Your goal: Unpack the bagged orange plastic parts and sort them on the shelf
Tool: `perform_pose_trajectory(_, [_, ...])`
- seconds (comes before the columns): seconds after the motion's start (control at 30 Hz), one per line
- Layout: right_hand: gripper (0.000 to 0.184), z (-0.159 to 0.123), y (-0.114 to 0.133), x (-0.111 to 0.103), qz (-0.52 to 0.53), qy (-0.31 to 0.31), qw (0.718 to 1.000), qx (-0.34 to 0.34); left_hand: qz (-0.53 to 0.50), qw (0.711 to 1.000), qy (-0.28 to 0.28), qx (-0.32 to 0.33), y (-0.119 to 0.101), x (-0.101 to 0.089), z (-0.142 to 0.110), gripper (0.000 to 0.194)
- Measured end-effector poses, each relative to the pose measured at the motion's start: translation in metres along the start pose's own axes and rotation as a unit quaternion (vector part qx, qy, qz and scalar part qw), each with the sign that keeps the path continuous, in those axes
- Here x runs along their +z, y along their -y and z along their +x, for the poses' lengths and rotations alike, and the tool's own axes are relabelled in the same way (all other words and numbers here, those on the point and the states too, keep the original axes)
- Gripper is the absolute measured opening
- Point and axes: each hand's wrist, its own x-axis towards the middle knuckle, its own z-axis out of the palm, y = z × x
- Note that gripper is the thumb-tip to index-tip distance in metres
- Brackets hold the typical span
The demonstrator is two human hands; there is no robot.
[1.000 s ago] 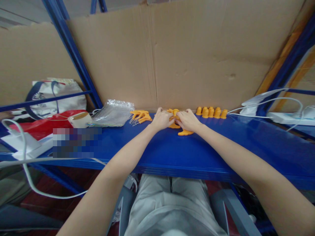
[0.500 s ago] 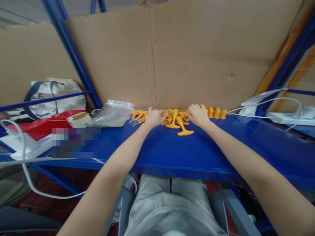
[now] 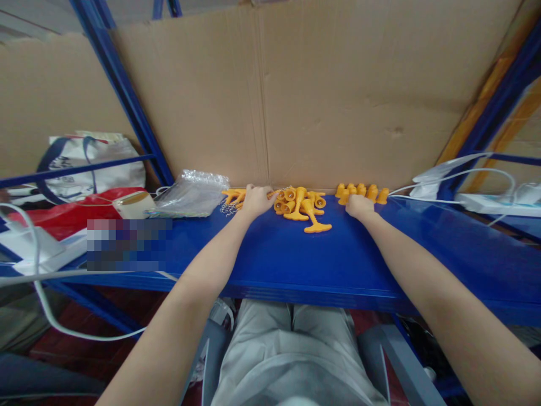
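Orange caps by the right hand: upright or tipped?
Upright, those in plain view: the orange caps stand on the blue surface wide end down, narrower end up. Any hidden by the right hand: cannot tell.

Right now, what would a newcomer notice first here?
The heap of bright orange-yellow pieces stands out first, on the blue tabletop between the left hand and the right hand. Beyond the right hand, upright orange-yellow pieces stand before the cardboard. Something red lies at far left.
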Motion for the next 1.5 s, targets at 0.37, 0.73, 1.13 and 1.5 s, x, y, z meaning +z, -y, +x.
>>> perform_pose_trajectory(0.37, [0.047,-0.003,0.007,0.007,-0.048,0.013,0.989,-0.137,-0.024,0.999,-0.042,0.014,0.007,0.005,0.001,0.025])
perform_pose_trajectory(0.73, [0.049,-0.011,0.016,-0.001,-0.052,0.040,0.988,-0.138,-0.050,0.998,-0.047,-0.012,0.029,0.017,0.004,0.037])
perform_pose_trajectory(1.13, [0.050,-0.022,0.030,-0.015,-0.139,0.074,0.978,-0.139,-0.083,0.995,0.030,-0.050,0.062,0.037,0.003,0.031])
perform_pose_trajectory(1.5, [0.049,-0.021,0.029,-0.015,-0.130,0.078,0.979,-0.137,-0.048,0.990,0.121,-0.060,0.055,0.035,0.003,0.036])
